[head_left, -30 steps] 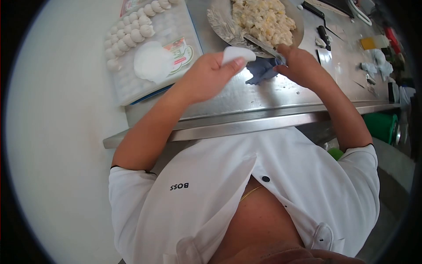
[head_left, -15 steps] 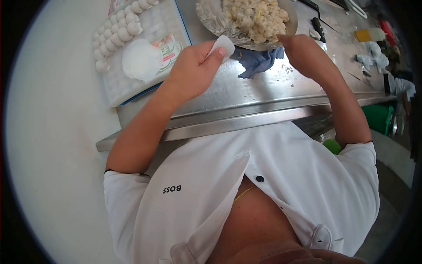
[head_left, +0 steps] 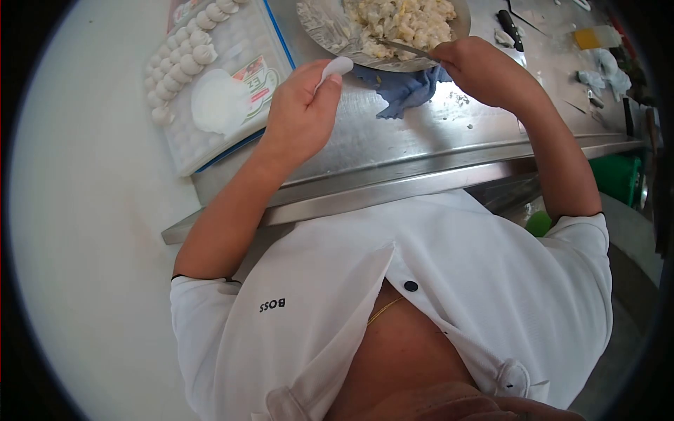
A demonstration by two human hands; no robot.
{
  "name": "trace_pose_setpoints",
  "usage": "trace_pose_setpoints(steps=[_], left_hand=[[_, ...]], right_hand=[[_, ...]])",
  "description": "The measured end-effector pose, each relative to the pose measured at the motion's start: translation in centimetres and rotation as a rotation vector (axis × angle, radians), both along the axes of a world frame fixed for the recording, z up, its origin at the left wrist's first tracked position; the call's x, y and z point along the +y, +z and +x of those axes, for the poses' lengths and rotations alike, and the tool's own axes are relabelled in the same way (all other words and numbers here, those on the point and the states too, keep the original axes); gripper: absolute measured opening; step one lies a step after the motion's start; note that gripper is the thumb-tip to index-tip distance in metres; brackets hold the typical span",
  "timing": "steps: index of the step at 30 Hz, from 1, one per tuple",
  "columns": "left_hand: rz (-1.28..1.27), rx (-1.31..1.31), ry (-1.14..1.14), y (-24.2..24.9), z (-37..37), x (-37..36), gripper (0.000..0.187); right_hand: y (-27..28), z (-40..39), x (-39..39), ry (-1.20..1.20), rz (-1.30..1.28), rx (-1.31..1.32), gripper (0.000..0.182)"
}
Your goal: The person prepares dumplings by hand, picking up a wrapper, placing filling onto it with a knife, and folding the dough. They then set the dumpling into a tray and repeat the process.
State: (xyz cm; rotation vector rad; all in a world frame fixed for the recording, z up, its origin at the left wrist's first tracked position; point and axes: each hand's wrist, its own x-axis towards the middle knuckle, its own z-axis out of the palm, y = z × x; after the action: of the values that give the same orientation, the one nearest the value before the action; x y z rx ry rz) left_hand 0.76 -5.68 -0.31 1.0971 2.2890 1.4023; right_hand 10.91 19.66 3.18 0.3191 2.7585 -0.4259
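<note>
Pinched between the thumb and fingers of my left hand (head_left: 302,116) is a thin, round white dumpling wrapper (head_left: 338,66). My right hand (head_left: 484,74) is closed around a narrow metal spreader (head_left: 407,48), whose handle is hidden in the fist. The spreader's far end reaches into a pale, chunky filling (head_left: 407,21). This filling lies in a wide metal bowl (head_left: 312,31), ahead of and between my hands. To the left, a stack of white wrappers (head_left: 216,104) rests on a plastic-covered tray (head_left: 263,52), beside rows of folded dumplings (head_left: 184,67).
A crumpled blue cloth (head_left: 406,95) lies under the bowl's near edge. The steel table (head_left: 393,151) has a raised front lip close to my body. At right are a black-handled knife (head_left: 510,31), a bottle of yellow liquid (head_left: 595,37) and crumpled plastic (head_left: 607,67).
The spreader has come into view, extending from my right fist into the filling. My left hand has shifted slightly left, and the wrapper is now seen more edge-on. The view has shifted a little.
</note>
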Motion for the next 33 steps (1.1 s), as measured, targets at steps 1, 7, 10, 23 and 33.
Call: trace_pose_setpoints(steps=[1, 7, 10, 23, 33], left_hand=[[-0.003, 0.002, -0.001, 0.2, 0.0, 0.0, 0.027], [-0.033, -1.036, 0.264, -0.9, 0.0, 1.0, 0.029], [0.123, -1.225, 0.267, -1.6, 0.1, 1.9, 0.030], [0.494, -1.388, 0.449, -2.7, -1.1, 6.6, 0.036], [0.514, -1.320, 0.353, -0.4, -1.7, 4.3, 0.041]], right_hand=[[-0.2, 0.0, 0.1, -0.001, -0.003, 0.002, 0.026], [-2.4, 0.8, 1.0, 0.035, -0.112, 0.088, 0.029], [-2.3, 1.5, 0.7, -0.022, -0.296, 0.095, 0.031], [-2.2, 5.9, -1.2, -0.027, -0.692, 0.149, 0.035], [1.1, 6.2, -0.6, -0.055, -0.727, 0.245, 0.028]])
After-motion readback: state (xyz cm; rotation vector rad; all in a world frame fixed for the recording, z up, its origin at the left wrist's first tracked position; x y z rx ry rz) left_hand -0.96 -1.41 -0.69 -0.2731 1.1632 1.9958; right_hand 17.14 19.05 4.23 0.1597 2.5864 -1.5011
